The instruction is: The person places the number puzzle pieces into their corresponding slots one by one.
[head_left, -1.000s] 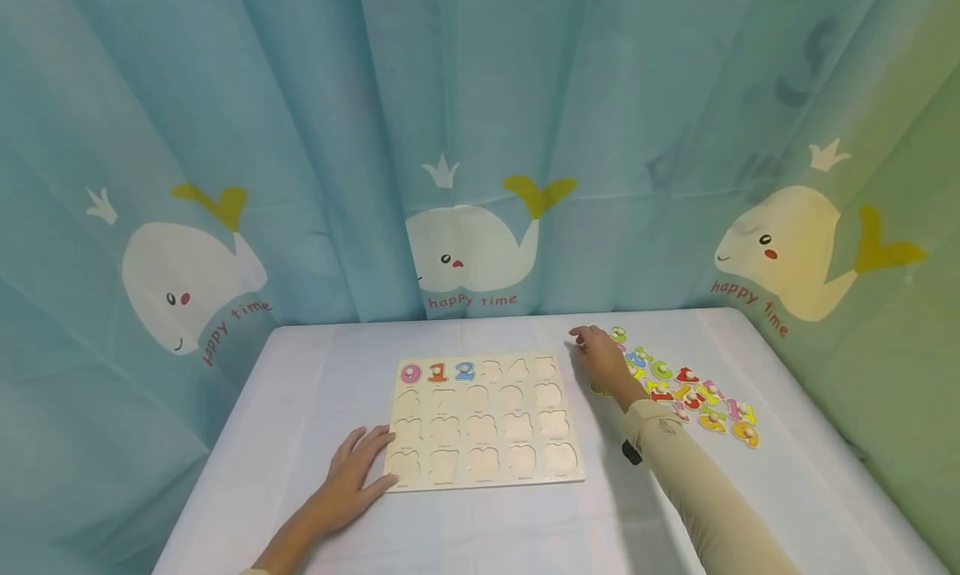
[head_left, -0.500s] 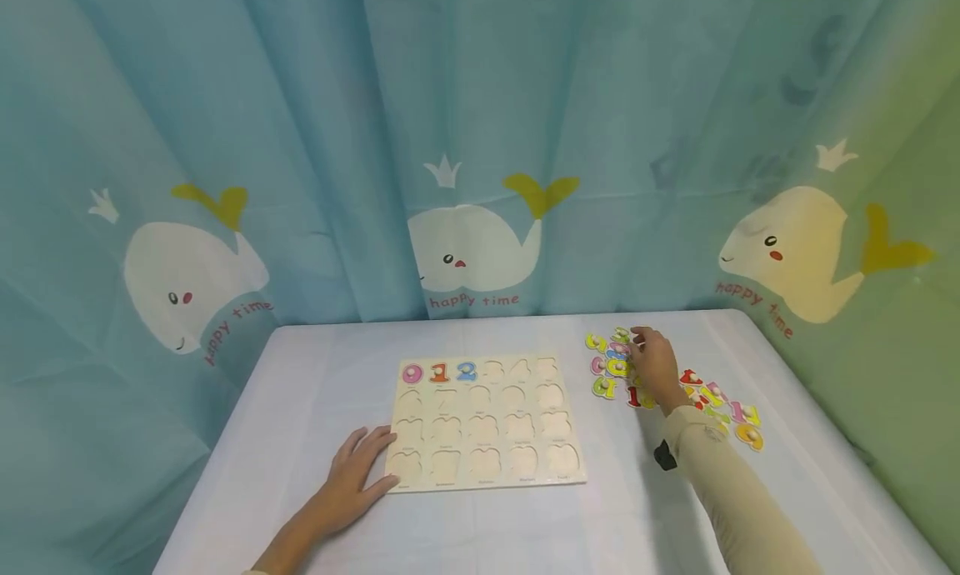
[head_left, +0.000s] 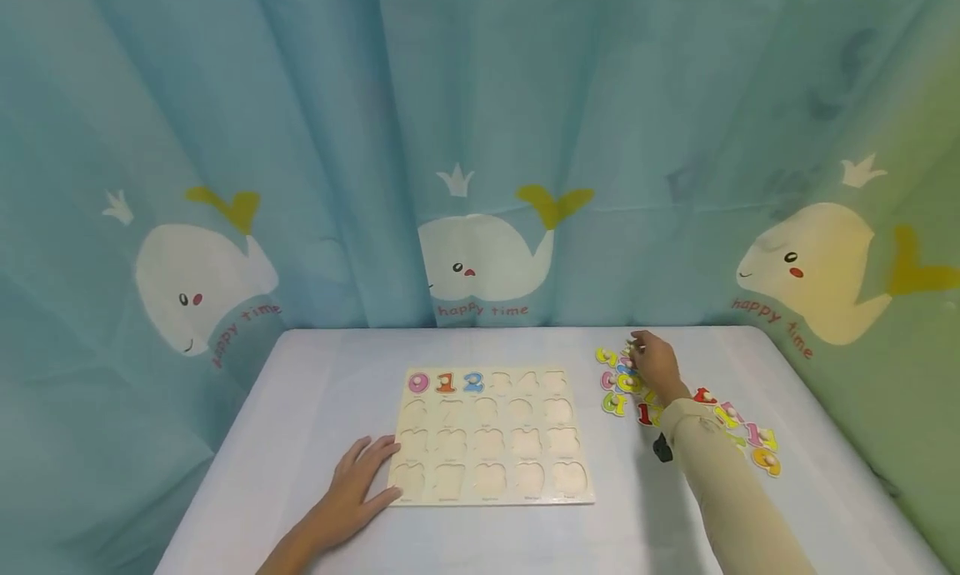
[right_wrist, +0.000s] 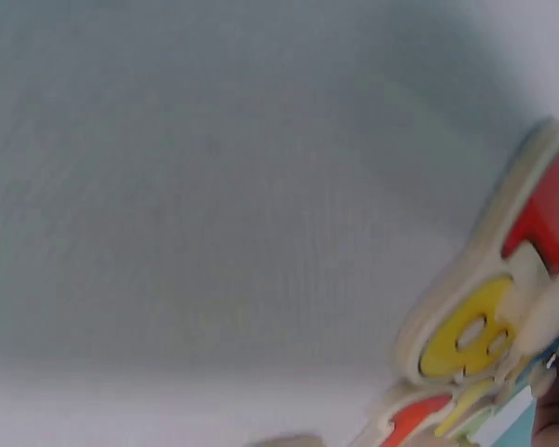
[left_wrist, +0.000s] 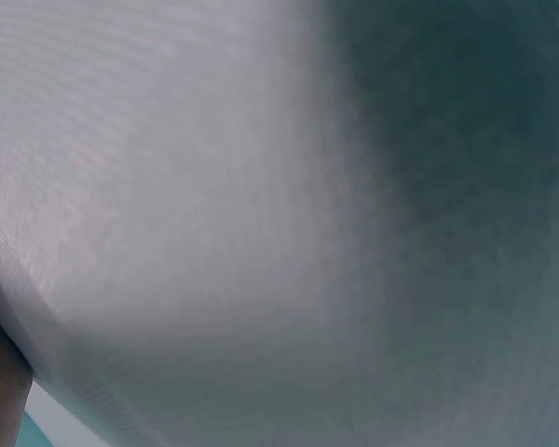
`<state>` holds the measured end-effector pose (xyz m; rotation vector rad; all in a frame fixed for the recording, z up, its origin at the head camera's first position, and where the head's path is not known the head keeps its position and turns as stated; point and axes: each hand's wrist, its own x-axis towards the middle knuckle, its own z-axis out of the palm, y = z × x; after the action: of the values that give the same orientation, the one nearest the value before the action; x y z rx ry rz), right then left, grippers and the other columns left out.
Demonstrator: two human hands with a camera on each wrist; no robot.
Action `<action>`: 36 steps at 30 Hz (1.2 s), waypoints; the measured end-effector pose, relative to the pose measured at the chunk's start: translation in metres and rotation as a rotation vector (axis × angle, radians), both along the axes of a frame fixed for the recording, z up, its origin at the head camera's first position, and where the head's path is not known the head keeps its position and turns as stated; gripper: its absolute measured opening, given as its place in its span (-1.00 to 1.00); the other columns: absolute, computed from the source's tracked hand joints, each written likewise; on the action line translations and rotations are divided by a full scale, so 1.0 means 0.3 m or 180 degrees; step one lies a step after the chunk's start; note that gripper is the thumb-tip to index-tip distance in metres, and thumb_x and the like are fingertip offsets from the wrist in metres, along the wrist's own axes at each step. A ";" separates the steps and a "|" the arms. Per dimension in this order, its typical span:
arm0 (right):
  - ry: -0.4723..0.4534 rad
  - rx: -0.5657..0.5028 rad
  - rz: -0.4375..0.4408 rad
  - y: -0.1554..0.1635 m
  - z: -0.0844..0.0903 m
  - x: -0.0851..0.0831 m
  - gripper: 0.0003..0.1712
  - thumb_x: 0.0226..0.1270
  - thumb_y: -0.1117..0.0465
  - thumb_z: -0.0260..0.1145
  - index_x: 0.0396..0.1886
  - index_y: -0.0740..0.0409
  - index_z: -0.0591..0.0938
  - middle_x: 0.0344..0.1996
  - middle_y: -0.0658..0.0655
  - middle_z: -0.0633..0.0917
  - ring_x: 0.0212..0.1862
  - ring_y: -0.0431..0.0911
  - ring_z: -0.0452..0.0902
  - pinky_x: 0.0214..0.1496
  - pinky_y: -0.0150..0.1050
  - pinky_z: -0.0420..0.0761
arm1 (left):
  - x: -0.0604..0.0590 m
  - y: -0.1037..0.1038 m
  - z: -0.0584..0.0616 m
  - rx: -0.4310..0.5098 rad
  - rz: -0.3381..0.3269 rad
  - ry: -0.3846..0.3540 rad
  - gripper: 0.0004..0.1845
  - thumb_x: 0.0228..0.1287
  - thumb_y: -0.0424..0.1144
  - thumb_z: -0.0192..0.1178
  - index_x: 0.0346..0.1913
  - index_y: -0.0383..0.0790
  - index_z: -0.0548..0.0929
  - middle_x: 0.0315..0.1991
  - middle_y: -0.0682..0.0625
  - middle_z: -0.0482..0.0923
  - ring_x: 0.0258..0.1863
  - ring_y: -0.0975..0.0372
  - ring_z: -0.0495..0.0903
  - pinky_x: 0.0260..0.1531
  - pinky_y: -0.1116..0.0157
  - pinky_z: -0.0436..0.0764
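A wooden number puzzle board lies on the white table; a pink 0, an orange 1 and a blue 2 sit in its top row. My left hand rests at the board's left edge, fingers spread, thumb at the lower corner. My right hand is over the loose number pieces on the right. Its thumb and fingertips pinch a small green number piece at the back of the pile. The right wrist view has a yellow-faced piece and a red-faced piece.
Loose knobbed number pieces lie around and under the right forearm, among them a green one, a red one and an orange one. A blue whale-print curtain hangs behind the table. The left wrist view is mostly blurred cloth.
My right hand has moved rightward from the left side of the loose pieces, and its fingertips have come onto the green piece. The left hand has stayed on the board's edge.
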<state>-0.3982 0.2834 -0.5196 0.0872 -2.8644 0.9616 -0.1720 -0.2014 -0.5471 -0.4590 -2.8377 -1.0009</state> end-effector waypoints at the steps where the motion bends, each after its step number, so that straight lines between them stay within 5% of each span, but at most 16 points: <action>1: 0.0003 -0.0015 -0.0031 0.003 0.002 0.003 -0.63 0.35 0.45 0.10 0.13 0.49 0.42 -0.07 0.46 0.55 -0.10 0.22 0.49 -0.02 0.08 0.48 | -0.002 0.002 0.001 -0.0013 -0.0006 -0.0012 -0.39 0.21 -0.02 0.24 0.27 -0.20 0.42 0.31 -0.11 0.30 0.32 -0.18 0.04 0.17 -0.28 -0.04; 9: 0.0134 0.0052 -0.0242 -0.020 0.041 0.003 -0.65 0.35 0.47 0.11 0.12 0.47 0.43 -0.14 0.43 0.57 -0.11 0.23 0.48 0.01 0.11 0.47 | -0.019 0.014 0.002 -0.0045 -0.0038 0.0030 -0.38 0.21 -0.02 0.24 0.28 -0.21 0.41 0.32 -0.11 0.29 0.33 -0.17 0.03 0.18 -0.28 -0.03; 19: 0.0420 -0.0042 0.0577 -0.170 0.036 0.005 -0.64 0.24 0.45 0.26 0.05 0.43 0.51 -0.26 0.31 0.65 -0.19 0.17 0.57 -0.15 0.02 0.56 | -0.009 0.008 0.011 -0.0029 -0.0024 0.0126 -0.39 0.18 -0.09 0.27 0.26 -0.26 0.42 0.30 -0.15 0.31 0.30 -0.20 0.06 0.15 -0.30 -0.01; 28: 0.0240 -0.0169 0.1275 -0.335 -0.015 0.055 -0.68 0.20 0.41 0.31 -0.03 0.34 0.57 -0.34 0.15 0.67 -0.22 0.06 0.59 -0.15 -0.04 0.58 | 0.001 0.010 0.012 0.0014 -0.0017 0.0115 -0.41 0.20 -0.07 0.25 0.25 -0.24 0.43 0.29 -0.14 0.33 0.30 -0.22 0.06 0.15 -0.32 -0.02; 36: 0.0240 -0.0416 0.1592 -0.465 -0.024 0.106 -0.71 0.18 0.40 0.34 -0.07 0.31 0.60 -0.38 0.05 0.64 -0.27 -0.07 0.59 -0.16 -0.15 0.59 | 0.001 0.005 0.011 -0.0002 -0.0037 0.0190 -0.41 0.19 -0.07 0.26 0.24 -0.25 0.43 0.28 -0.17 0.33 0.28 -0.23 0.07 0.13 -0.32 0.00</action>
<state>-0.3663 0.1439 -0.5269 0.8386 -2.7494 1.1865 -0.1717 -0.1998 -0.5438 -0.4974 -2.7861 -0.9714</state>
